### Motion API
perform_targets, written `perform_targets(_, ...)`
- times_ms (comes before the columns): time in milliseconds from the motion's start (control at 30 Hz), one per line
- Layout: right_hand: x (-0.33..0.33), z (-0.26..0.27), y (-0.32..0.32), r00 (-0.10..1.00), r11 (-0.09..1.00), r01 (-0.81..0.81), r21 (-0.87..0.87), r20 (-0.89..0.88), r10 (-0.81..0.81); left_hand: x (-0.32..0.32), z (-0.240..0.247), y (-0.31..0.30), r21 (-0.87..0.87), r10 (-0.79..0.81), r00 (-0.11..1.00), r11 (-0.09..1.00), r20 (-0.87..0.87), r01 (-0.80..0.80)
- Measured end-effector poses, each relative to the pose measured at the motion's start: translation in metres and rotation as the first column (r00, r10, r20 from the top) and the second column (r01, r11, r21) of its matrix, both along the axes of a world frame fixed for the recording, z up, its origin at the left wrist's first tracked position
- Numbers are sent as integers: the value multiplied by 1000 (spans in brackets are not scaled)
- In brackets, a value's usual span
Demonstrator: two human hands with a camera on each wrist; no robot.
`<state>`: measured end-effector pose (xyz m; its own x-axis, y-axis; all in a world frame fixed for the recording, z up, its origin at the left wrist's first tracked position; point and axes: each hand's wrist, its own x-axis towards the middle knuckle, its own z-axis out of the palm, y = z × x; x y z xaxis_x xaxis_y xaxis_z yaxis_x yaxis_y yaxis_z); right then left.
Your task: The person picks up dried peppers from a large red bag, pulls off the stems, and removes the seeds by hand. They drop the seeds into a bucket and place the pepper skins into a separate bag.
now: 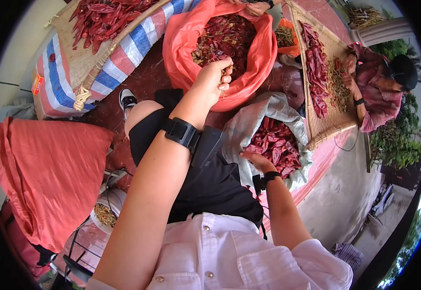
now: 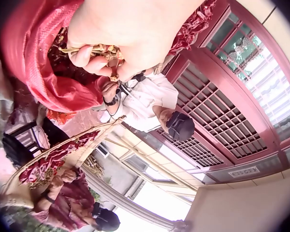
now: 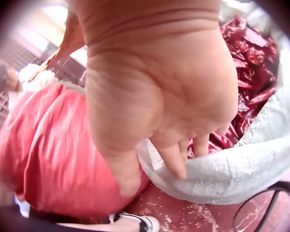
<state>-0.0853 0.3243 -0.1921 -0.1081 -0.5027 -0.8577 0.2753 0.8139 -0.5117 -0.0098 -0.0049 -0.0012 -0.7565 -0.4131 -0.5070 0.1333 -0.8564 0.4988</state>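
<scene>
My left hand (image 1: 215,79) is curled round a small bunch of dried chili stems (image 2: 106,50), held over the large red woven sack (image 1: 181,63). Inside that sack lie dark red dried chilies mixed with pale stems and scraps (image 1: 225,36). My right hand (image 1: 259,162) is at the near side of a white woven sack (image 1: 242,128) full of dried red chilies (image 1: 275,145). In the right wrist view its fingers (image 3: 171,162) hang loosely extended by the white sack's rim, with nothing held.
A woven tray of chilies (image 1: 114,17) rests on striped cloth (image 1: 61,82) at upper left. On the right, a person (image 1: 379,87) works at another woven tray (image 1: 316,128). Another person's hand (image 1: 258,8) is at the red sack's far rim. A bucket (image 1: 116,198) stands at lower left.
</scene>
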Motion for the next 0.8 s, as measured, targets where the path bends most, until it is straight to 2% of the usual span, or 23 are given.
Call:
perform_targets(33, -2, 6, 2, 1000, 1000, 2, 0, -1, -2, 1, 0, 0, -5, -2, 1000, 1000, -1, 2)
perform_targets(100, -12, 14, 9, 912, 980, 162, -117, 396, -104, 3, 1, 0, -12, -2, 1000, 1000, 5, 2)
perform_targets(133, -17, 13, 15, 913, 980, 163, -117, 393, -105, 4, 0, 0, -12, -3, 1000, 1000, 2, 3)
perform_targets(200, -23, 21, 18, 874, 921, 386, 61, 294, -386, 4, 1, 1, -11, -6, 1000, 1000, -4, 6)
perform_targets(233, -20, 38, 16, 934, 940, 332, -85, 167, -315, 3, 2, 2, -13, -4, 1000, 1000, -8, 4)
perform_targets(267, -22, 38, 18, 936, 941, 327, -88, 165, -310, 3, 3, 2, -18, -6, 1000, 1000, -2, 6)
perform_targets(333, -25, 41, 17, 854, 876, 481, -23, 237, -463, 5, 3, 2, -27, 1, 1000, 1000, 5, -1)
perform_targets(367, -26, 42, 15, 948, 950, 310, -22, 83, -307, 4, 3, 2, -23, 2, 1000, 1000, 1, -2)
perform_targets(400, -26, 48, 9, 989, 991, 133, 6, -71, -133, 4, 5, 1, -19, 2, 1000, 1000, -5, -2)
perform_targets(433, -26, 43, 6, 990, 989, 139, -57, 35, -138, 4, 6, 0, -20, 5, 1000, 1000, 7, -5)
perform_targets(467, -28, 43, 0, 991, 989, 133, -63, 30, -131, 5, 7, -2, -24, 11, 1000, 1000, 2, -11)
perform_targets(533, -25, 58, -22, 981, 999, -40, 22, -190, 44, 8, 11, -4, 11, 98, 993, 995, -72, -98)
perform_targets(567, -39, 30, -23, 843, 933, -350, 85, -407, 353, 10, 14, -7, 31, 141, 986, 990, -94, -138)
perform_targets(600, -42, 36, -34, 678, 846, -501, 180, -526, 513, 11, 16, -10, 23, 144, 984, 990, -105, -142)
perform_targets(667, -38, 61, -63, 424, 830, -475, 292, -751, 507, 14, 18, -16, 83, 294, 946, 955, -134, -285)
perform_targets(700, -28, 101, -93, 401, 894, -384, 230, -831, 386, 15, 13, -22, 94, 302, 943, 952, -140, -291)
perform_targets(733, -24, 119, -113, 344, 936, -347, 56, -921, 182, 15, 14, -26, 89, 311, 938, 950, -154, -301)
perform_targets(800, -19, 169, -159, 276, 899, -335, -282, -942, -193, 15, 14, -33, 109, 402, 910, 914, -103, -392)
